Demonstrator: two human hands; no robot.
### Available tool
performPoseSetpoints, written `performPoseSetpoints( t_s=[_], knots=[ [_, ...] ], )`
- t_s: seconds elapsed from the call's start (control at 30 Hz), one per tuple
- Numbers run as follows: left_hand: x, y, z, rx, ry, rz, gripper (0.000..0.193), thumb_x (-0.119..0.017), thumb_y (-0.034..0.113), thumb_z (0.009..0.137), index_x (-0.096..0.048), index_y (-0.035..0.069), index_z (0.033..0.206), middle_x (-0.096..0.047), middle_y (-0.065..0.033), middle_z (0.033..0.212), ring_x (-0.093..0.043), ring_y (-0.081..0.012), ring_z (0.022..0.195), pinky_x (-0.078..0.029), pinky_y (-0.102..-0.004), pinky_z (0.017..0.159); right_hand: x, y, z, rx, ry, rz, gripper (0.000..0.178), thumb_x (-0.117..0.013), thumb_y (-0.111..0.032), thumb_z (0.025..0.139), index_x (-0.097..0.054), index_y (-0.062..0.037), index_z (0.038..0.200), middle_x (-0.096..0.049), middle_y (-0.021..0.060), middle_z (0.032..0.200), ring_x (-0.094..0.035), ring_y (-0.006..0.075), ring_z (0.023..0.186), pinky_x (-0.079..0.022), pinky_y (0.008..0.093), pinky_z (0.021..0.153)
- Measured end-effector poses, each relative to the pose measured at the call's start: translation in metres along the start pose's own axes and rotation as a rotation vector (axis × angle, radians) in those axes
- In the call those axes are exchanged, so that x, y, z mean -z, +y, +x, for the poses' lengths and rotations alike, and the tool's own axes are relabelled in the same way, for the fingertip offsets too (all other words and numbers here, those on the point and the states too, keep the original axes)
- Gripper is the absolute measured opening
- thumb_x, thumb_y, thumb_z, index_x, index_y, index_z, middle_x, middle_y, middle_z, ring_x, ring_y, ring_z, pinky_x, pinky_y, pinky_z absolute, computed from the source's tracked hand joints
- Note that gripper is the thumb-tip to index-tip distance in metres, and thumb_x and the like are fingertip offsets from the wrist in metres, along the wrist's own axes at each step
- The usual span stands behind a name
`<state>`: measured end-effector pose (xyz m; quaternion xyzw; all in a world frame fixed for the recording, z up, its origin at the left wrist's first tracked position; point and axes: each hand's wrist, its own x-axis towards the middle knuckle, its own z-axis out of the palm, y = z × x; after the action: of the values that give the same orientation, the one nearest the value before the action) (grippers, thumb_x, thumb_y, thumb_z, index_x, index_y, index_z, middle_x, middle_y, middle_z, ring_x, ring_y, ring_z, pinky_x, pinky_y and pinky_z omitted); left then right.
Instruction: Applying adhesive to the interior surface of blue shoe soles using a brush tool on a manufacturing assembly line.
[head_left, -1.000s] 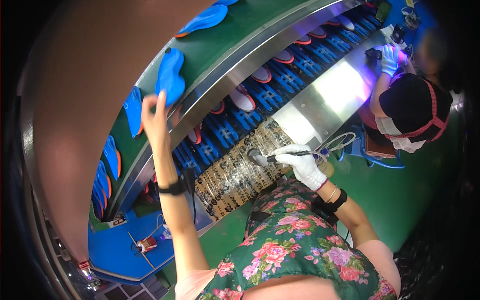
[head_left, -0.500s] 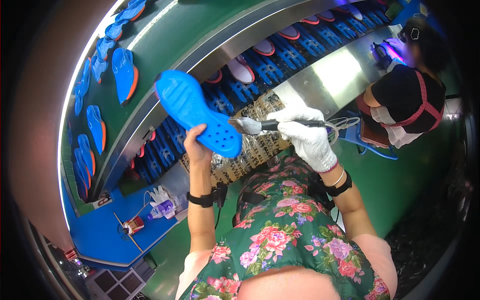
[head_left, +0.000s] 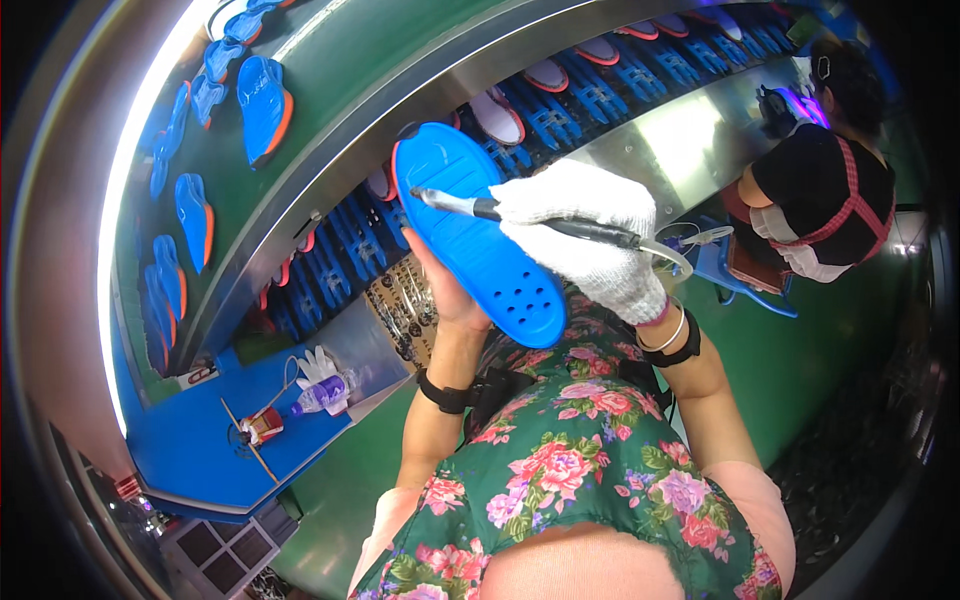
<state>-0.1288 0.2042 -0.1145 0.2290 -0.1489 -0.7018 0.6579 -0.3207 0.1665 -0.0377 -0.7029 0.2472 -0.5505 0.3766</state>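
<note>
My bare left hand grips a blue insole from its left and below, the fingers partly hidden behind it. The insole has an orange edge, cross grooves at the far end and several small holes at the near end. My right hand, in a white knitted glove, is closed round the black handle of a brush with a pale tube at its rear. The bristles lie over the grooved far part of the insole, near its left edge, seemingly touching it.
Several blue insoles lie on a green belt at the left. Beyond a metal rail, a line of blue clamps carries white-and-red soles. A bottle and a glove stand on a blue table. A co-worker sits at right.
The insole has moved right and turned more upright. The brush has gone from its holed near end to the grooved far end, and my right hand has shifted left over it.
</note>
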Motion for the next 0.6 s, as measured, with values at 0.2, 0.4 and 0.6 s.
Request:
performPoseSetpoints(
  t_s=[0.2,0.4,0.6],
  knots=[
    [-0.018,-0.015,-0.013,-0.019,0.08,0.2,0.093,-0.025,0.08,0.097,-0.027,0.013,0.161,-0.039,-0.0082,0.161,-0.041,-0.031,0.144,-0.034,-0.0469,0.12,-0.002,-0.009,0.006,0.156,-0.029,-0.301,0.03,-0.075,-0.006,0.083,-0.074,-0.0031,0.113,-0.074,0.0153,0.108,-0.072,0.0295,0.101,-0.056,0.0418,0.092],
    [-0.013,-0.02,-0.021,0.043,0.11,0.402,0.101,-0.021,0.086,0.092,-0.03,0.011,0.159,-0.044,-0.0111,0.156,-0.045,-0.0287,0.141,-0.035,-0.0451,0.119,-0.023,0.003,-0.024,0.266,-0.175,-0.484,0.036,-0.077,-0.001,0.076,-0.075,-0.0043,0.111,-0.075,0.0138,0.112,-0.071,0.029,0.097,-0.056,0.0388,0.085],
    [-0.003,-0.02,-0.023,-0.008,0.179,0.283,0.097,-0.023,0.085,0.093,-0.034,0.013,0.156,-0.052,-0.009,0.147,-0.052,-0.0254,0.132,-0.043,-0.0433,0.113,-0.016,0.005,-0.012,0.136,0.083,-0.135,0.035,-0.078,-0.001,0.074,-0.076,-0.0053,0.109,-0.075,0.0151,0.109,-0.071,0.0297,0.096,-0.056,0.0394,0.084]
  ],
)
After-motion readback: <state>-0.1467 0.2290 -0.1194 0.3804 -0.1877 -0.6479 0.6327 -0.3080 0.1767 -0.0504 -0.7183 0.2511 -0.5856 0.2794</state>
